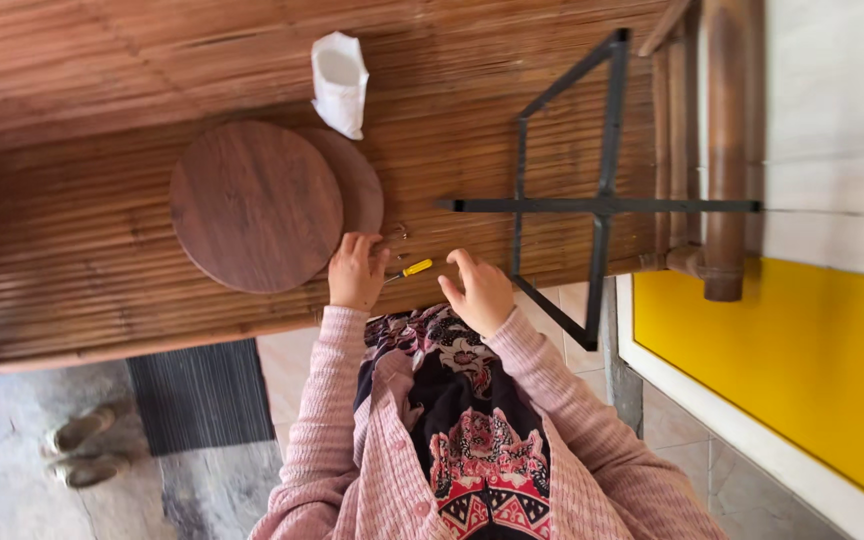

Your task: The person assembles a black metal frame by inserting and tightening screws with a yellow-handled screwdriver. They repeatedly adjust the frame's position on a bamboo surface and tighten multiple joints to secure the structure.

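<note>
My left hand [356,270] rests on the bamboo bench [72,240], its fingers curled over the metal end of a small screwdriver with a yellow handle [415,267]. My right hand [479,289] hovers just right of that handle, fingers spread and holding nothing. Two round dark wooden discs lie left of my hands: a large one [255,205] overlapping a smaller one [360,185]. A black metal frame [602,200] lies on the bench to the right of my right hand.
A white paper bag [339,80] stands behind the discs. A bamboo armrest [724,150] ends the bench at right, beside a yellow panel [802,360]. Below lie a dark mat [202,395] and a pair of sandals [82,450] on the floor.
</note>
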